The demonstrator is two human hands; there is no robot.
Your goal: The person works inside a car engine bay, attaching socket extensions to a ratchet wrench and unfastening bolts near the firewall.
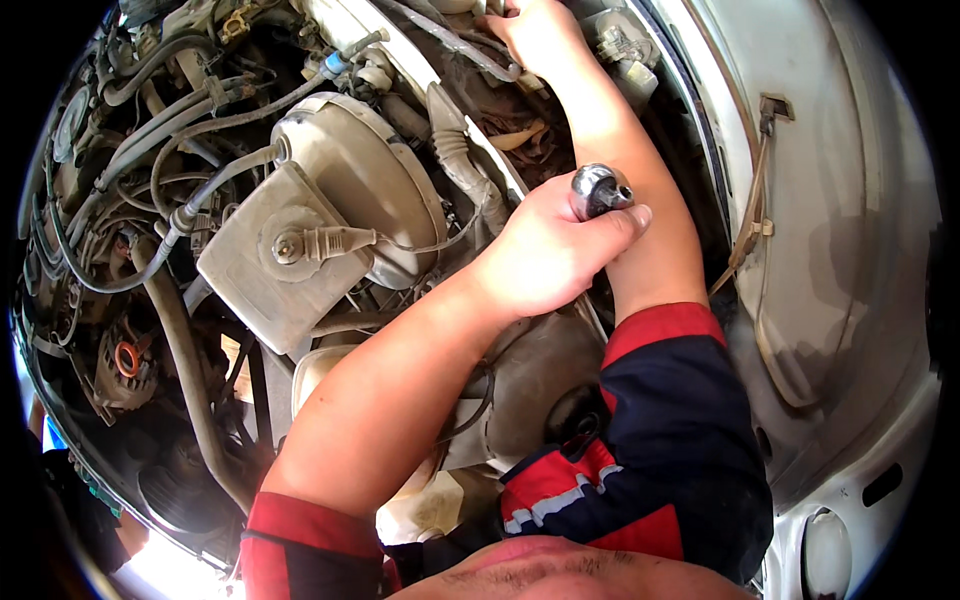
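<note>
hands (545, 248) apart, left over right forearm (655, 235)

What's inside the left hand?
Left hand is closed around a chrome ratchet-like tool; its rounded head shows beside the thumb. The rest is covered by the grip, so can't be seen.

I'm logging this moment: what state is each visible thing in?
Silver round-headed metal tool: held, head exposed
Bare left hand: closed around the tool
Bare right hand: partly cut off by the top edge, grip unclear
Beige boxy plastic reservoir: cap on
Ribbed beige connector: attached at the cap
Dry brown leaves: lying loose
</note>
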